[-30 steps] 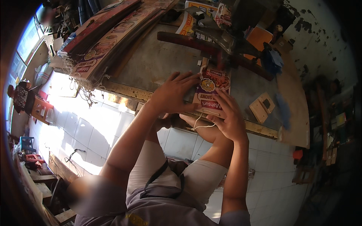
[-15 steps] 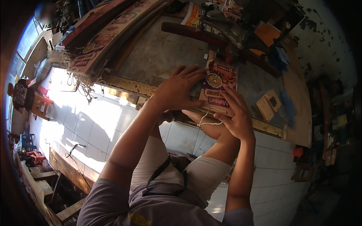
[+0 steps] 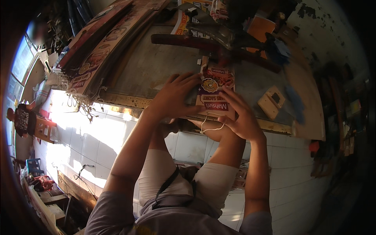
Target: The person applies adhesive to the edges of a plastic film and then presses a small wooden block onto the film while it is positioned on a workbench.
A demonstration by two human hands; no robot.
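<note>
A long printed card strip point(image 3: 215, 92) in red, purple and pink lies on the grey worktable, its near end at the table's front edge. From that end hangs a loop of white string point(image 3: 211, 128). My left hand point(image 3: 174, 94) rests along the strip's left edge, fingers stretched out and thumb toward its near end. On the right edge lies my right hand point(image 3: 241, 113), its fingers extended over the print and its thumb near the string. The strip's far end runs under a dark metal tool with a long dark red bar point(image 3: 184, 40).
Stacks of long printed strips point(image 3: 105, 43) with dangling strings point(image 3: 80, 100) lie at the table's left. A small wooden block with a cut-out point(image 3: 271, 102) sits to the right. Orange paper point(image 3: 260, 31) lies farther back. A wooden stool point(image 3: 46, 129) stands on the tiled floor.
The whole scene has shifted slightly left in the picture as my head turned. Both hands keep nearly the same place on the card strip.
</note>
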